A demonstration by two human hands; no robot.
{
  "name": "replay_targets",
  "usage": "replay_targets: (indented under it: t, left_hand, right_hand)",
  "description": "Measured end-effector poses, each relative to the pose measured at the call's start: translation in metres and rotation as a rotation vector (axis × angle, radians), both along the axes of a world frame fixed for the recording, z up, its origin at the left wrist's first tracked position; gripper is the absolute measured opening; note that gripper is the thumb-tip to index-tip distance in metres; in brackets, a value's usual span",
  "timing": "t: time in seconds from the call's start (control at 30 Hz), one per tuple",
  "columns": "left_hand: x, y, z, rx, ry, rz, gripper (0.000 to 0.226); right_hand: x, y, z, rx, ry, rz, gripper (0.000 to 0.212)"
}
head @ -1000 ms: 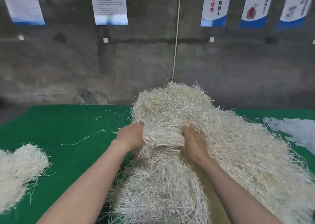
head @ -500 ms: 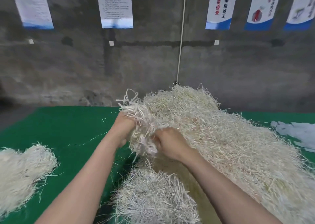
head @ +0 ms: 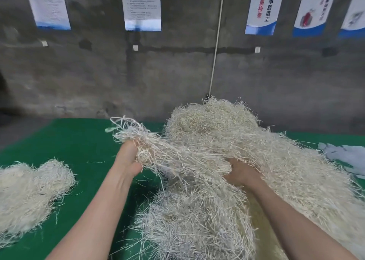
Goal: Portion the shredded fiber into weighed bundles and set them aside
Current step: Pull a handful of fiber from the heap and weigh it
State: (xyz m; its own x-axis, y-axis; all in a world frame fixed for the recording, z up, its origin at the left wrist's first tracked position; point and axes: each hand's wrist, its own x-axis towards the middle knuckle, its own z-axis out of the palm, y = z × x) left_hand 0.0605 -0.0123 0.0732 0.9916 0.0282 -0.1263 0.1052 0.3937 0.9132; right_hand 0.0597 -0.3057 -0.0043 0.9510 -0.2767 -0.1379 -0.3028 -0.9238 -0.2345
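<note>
A big heap of pale shredded fiber covers the middle and right of the green table. My left hand grips a tuft of fiber lifted off the heap's left side, with strands trailing back to the heap. My right hand is sunk into the heap further right, its fingers curled into the fiber and partly hidden. A smaller separate bundle of fiber lies on the table at the left edge.
A grey concrete wall with hanging posters stands behind the table. A pale crumpled sheet lies at the right edge. Loose strands are scattered on the green surface between the bundle and the heap.
My left hand has pulled its tuft up and to the left, away from the heap. My right hand has shifted right and lower, so the two hands are now wider apart.
</note>
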Motion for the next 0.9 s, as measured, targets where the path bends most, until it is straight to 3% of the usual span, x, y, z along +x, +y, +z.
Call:
replay_targets:
  t: [0.17,0.23,0.33,0.43,0.5,0.57,0.6,0.67,0.73,0.8,0.83,0.9]
  left_hand:
    - [0.016,0.024,-0.001,-0.103,0.107,0.174,0.027]
    - [0.024,0.033,0.007,0.010,0.077,0.171,0.029]
    - [0.010,0.009,0.009,0.266,0.035,0.117,0.024]
    - [0.008,-0.005,-0.002,0.182,0.151,0.096,0.027]
    - [0.004,-0.008,-0.002,0.248,0.126,0.061,0.023]
    - [0.001,-0.011,0.005,0.280,0.022,-0.006,0.024]
    - [-0.001,-0.013,0.010,0.226,-0.010,-0.020,0.022]
    - [-0.007,-0.017,0.024,0.118,-0.039,-0.064,0.018]
    - [-0.014,-0.014,0.037,0.062,-0.100,-0.094,0.021]
    - [-0.017,-0.006,0.047,0.058,-0.154,-0.089,0.029]
    - [-0.016,-0.003,0.046,0.162,-0.157,-0.095,0.029]
    - [-0.011,-0.004,0.037,0.764,-0.194,-0.163,0.019]
  right_hand:
    - [-0.031,-0.032,-0.023,-0.109,-0.067,-0.114,0.055]
    - [-0.040,-0.033,-0.030,-0.191,-0.111,-0.153,0.049]
    - [-0.037,0.006,0.004,-0.279,-0.140,0.009,0.047]
    - [-0.041,0.037,0.061,-0.241,-0.121,0.178,0.044]
    - [-0.051,0.047,0.089,-0.244,-0.287,0.215,0.056]
    - [-0.047,0.067,0.096,-0.143,-0.504,0.307,0.096]
    - [-0.043,0.081,0.092,0.018,-0.501,0.390,0.117]
    - [-0.029,0.108,0.068,0.330,-0.293,0.487,0.134]
    - [-0.017,0.113,0.027,0.253,-0.125,0.447,0.117]
    - [-0.013,0.100,0.003,-0.010,-0.133,0.337,0.067]
    - [-0.010,0.094,-0.001,-0.005,-0.196,0.267,0.043]
    - [-0.003,0.089,0.006,0.253,-0.364,0.149,0.024]
